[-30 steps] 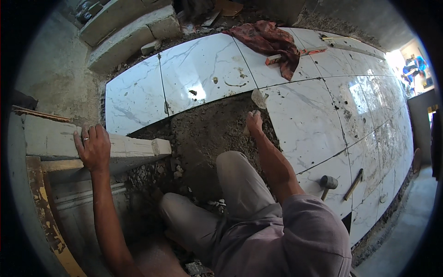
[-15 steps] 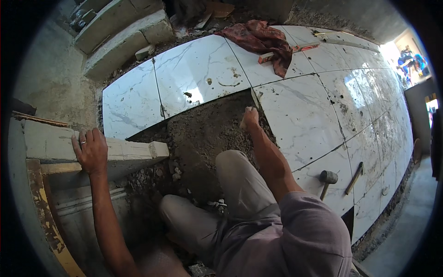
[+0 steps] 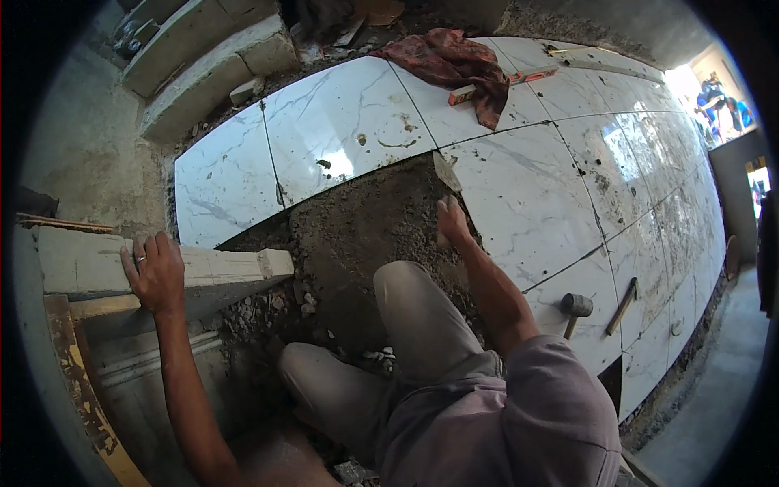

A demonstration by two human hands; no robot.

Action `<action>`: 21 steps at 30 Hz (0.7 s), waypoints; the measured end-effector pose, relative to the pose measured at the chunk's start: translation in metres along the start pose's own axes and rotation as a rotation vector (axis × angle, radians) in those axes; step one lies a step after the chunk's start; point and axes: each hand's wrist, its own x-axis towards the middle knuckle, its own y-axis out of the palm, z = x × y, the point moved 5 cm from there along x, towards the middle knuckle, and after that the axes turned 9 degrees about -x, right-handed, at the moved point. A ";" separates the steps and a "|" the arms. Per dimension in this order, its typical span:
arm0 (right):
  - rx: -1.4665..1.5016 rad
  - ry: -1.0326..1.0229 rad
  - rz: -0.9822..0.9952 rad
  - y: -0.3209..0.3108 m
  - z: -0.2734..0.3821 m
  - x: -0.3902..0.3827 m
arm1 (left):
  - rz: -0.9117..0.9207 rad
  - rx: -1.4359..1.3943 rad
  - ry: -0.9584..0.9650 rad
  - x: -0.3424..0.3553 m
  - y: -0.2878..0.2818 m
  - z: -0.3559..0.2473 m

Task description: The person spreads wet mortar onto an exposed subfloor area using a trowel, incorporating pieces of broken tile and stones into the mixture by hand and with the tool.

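Observation:
My right hand (image 3: 450,221) is closed around the handle of a trowel. The pale trowel blade (image 3: 445,170) lies at the far right corner of a bare patch of dark mortar (image 3: 365,211), against the edge of a white marbled tile (image 3: 519,191). To the left, my left hand (image 3: 158,272) rests on a pale concrete ledge (image 3: 223,264), its fingers spread over the top, with a ring on one of them. My bent knee (image 3: 406,292) stands over the near side of the mortar patch.
A rubber mallet (image 3: 576,306) and a hammer (image 3: 622,307) lie on the tiles at right. A dark red cloth (image 3: 454,65) partly covers a red spirit level (image 3: 464,95) at the back. Concrete steps (image 3: 211,73) rise at back left; rubble (image 3: 251,312) lies below the ledge.
My right hand has drawn back toward me along the tile edge, and the trowel blade now shows clearly. My left hand stays on the ledge. The view has shifted slightly.

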 end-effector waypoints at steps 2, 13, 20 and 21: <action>-0.029 -0.005 -0.023 -0.004 -0.007 0.031 | -0.020 -0.021 0.007 0.008 -0.003 -0.009; -0.124 0.109 0.108 -0.033 -0.092 -0.131 | -0.048 0.018 0.032 0.004 -0.006 -0.009; -0.134 0.254 0.098 -0.062 -0.120 -0.246 | 0.003 0.033 0.034 -0.003 -0.005 -0.003; -0.132 0.247 0.104 -0.059 -0.109 -0.237 | 0.006 0.041 0.032 -0.004 -0.006 0.000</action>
